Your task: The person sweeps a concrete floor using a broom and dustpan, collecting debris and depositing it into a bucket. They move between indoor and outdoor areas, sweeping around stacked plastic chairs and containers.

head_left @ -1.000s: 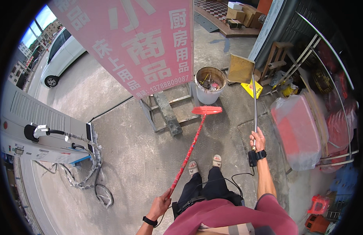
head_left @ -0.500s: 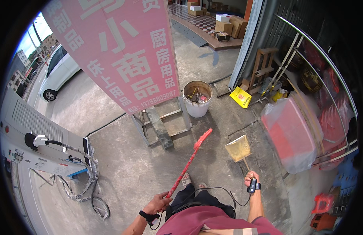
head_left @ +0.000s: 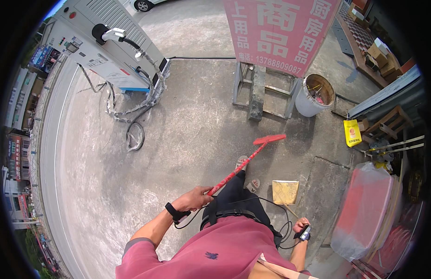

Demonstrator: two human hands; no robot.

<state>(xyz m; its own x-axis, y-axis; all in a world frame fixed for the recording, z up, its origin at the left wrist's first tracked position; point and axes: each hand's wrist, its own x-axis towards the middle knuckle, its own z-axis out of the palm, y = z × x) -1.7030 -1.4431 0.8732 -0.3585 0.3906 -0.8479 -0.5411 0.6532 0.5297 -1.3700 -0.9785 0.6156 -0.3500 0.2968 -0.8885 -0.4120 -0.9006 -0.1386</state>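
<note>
My left hand (head_left: 194, 199) is closed round the end of a long red handle with a wide red head, a broom (head_left: 238, 167) by its shape. The broom slants forward to the right, its head ahead of my feet. On the right, my right hand (head_left: 300, 225) grips the thin handle of a yellowish dustpan (head_left: 285, 191), whose pan faces up beside my right foot. Whether anything lies in the pan I cannot tell. Both wrists wear dark straps, and a black cable loops between them in front of my trousers.
A pink signboard (head_left: 276, 35) on a metal frame stands ahead, with a white bucket (head_left: 313, 100) of rubbish beside it. To the left is a charging station (head_left: 108, 60) with a coiled cable (head_left: 135, 136). A yellow bag (head_left: 352, 133) and a plastic-wrapped red thing (head_left: 363, 211) are at right.
My view has turned left, so the signboard and bucket now appear further right. The broom head, seen narrow before, now shows broadside. Both hands keep their grips.
</note>
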